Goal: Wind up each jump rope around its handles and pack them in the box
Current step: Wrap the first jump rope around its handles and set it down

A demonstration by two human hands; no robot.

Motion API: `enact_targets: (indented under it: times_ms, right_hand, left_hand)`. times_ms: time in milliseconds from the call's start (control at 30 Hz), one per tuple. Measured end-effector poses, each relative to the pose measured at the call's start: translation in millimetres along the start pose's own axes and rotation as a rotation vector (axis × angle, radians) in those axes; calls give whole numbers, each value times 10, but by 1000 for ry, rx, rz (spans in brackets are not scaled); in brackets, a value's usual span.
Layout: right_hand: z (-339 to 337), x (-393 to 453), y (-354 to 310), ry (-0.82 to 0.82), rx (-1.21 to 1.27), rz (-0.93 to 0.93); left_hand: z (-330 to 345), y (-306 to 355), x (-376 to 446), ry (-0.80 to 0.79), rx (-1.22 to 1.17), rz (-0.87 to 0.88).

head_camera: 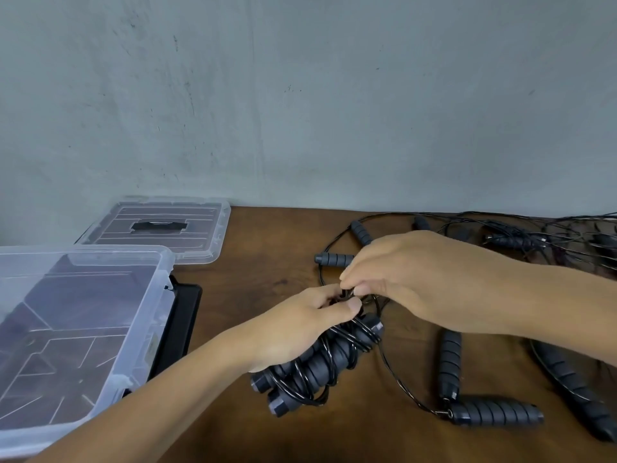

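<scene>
So, paired handles held side by side in left hand, fingers curled round them, cord already wrapped over most of length so bundle stays tight. Tail of cord pinched by right hand just above, probably being tucked to lock wrap. Clear box parked open at left, nothing packed yet, lid set behind. Unwound ropes left loose at right on table, near.
</scene>
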State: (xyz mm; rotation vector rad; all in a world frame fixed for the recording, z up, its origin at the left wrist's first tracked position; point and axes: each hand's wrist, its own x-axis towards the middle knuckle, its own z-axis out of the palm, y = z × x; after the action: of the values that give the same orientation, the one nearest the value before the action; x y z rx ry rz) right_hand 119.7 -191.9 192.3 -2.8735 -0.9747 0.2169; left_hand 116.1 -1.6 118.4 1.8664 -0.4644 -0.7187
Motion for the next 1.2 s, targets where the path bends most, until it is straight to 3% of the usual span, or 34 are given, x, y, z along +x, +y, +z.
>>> enact_targets:
  times_ms: [100,233,433,567,667,933,1100,1200]
  right_hand:
    - [-29,-237,30,241,289,60]
    - [266,-383,-94,511,458,171]
    - [739,-241,-422,733,627,224]
    - [897,-115,-471,887,815,447]
    - [924,-72,-484,852,972,552]
    - [913,-39,-499,878,1106,520]
    - [874,-106,-489,923,1257,436]
    - [858,-169,-455,866,1447,424]
  left_hand:
    - [13,-48,-35,52,-68,35]
    - [85,-116,-20,170,-134,101]
    - [211,-43,33,290,-162,166]
    - [296,73,35,333,-261,214]
    - [358,114,48,356,-340,224]
    - [505,95,83,370,-415,168]
    - [485,52,12,424,-113,265]
    - [382,89,-79,412,102,363]
